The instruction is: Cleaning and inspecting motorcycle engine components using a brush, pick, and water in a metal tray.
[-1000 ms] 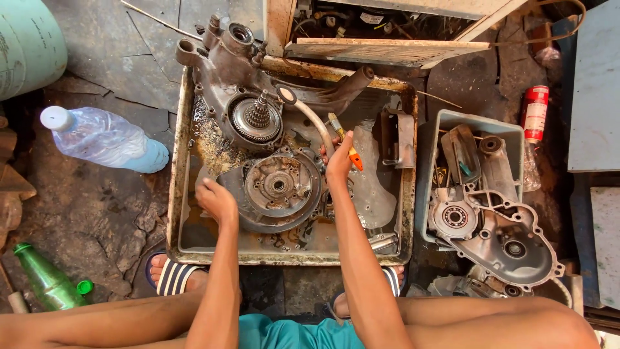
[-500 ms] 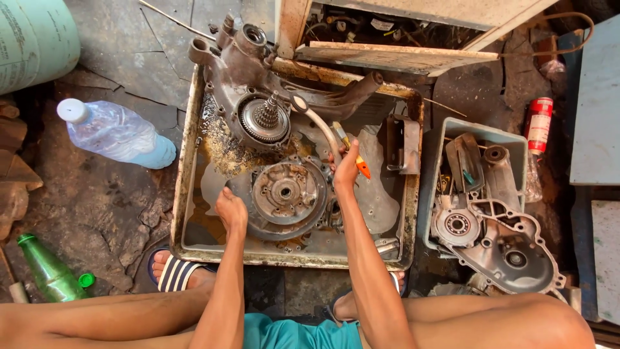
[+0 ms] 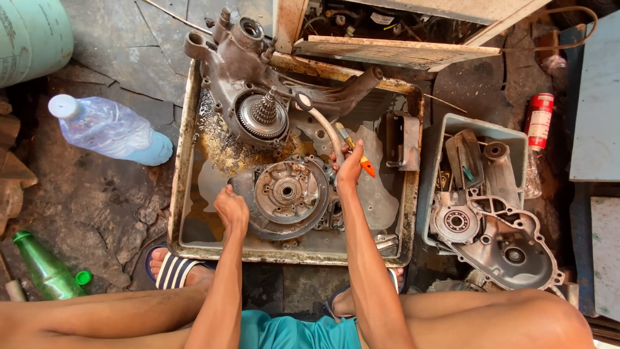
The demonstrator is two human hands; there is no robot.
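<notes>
Item, nearest the wearer: striped sandal [image 3: 173, 270] on the stone floor at seven o'clock, just outside the tray; left hand [image 3: 231, 208] rested on the nine o'clock edge of the round engine cover [image 3: 287, 195], fingers curled together over its rim; the cover lay flat in the middle of the rusty metal tray [image 3: 183, 161], a cast-metal disc, oily and grimed, ribbed on its face with a central bore; judged heavy, rigid and slick with oil, best gripped at opposite rim edges rather than by the face; right hand [image 3: 350, 167] at its two o'clock side, fingers pinched around an orange-handled tool [image 3: 359, 159], thumb pressed against it; whether the tip touched the cover could not be told; beyond, at twelve o'clock, a dark crankcase [image 3: 239, 71] with an upright gear cluster [image 3: 263, 111], rough and greasy, leaning over the tray's far rim; at three o'clock a grey plastic bin [image 3: 431, 174] held pale aluminium casings [image 3: 497, 242], smoother and cleaner; at nine o'clock a clear plastic bottle [image 3: 110, 129] lay on its side; green glass bottle [image 3: 44, 266] at eight o'clock; red spray can [image 3: 538, 121] at two o'clock, far.
</notes>
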